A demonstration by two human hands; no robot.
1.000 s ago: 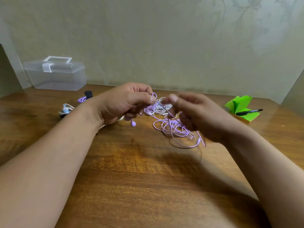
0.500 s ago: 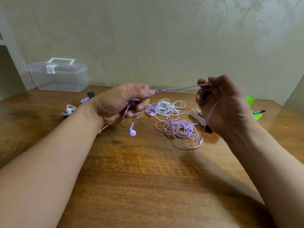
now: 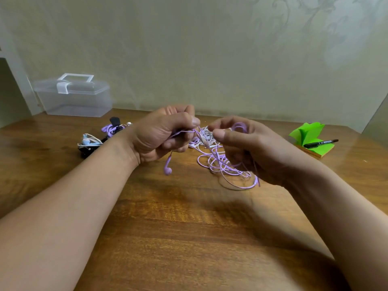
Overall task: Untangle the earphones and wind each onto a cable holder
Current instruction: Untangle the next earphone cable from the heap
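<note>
My left hand [image 3: 161, 135] pinches the purple earphone cable between thumb and forefinger, and one purple earbud [image 3: 168, 170] dangles below it. My right hand [image 3: 247, 148] is close beside it, fingers curled, with loops of the same purple cable [image 3: 240, 126] around the fingers. The rest of the purple cable lies in a tangle [image 3: 222, 166] on the wooden table [image 3: 189, 238], mixed with a white earphone cable [image 3: 206, 136] behind the hands. Two wound earphones lie at the left: a purple one [image 3: 110, 128] and a light blue one [image 3: 89, 141].
A clear plastic box [image 3: 73, 97] with a handle stands at the back left against the wall. A green sticky-note pad [image 3: 308, 136] with a black pen [image 3: 320, 143] on it sits at the right.
My right hand, which had pulled a stretch of purple cable up and to the right, has come back down and left beside my left hand. The cable is slack again.
</note>
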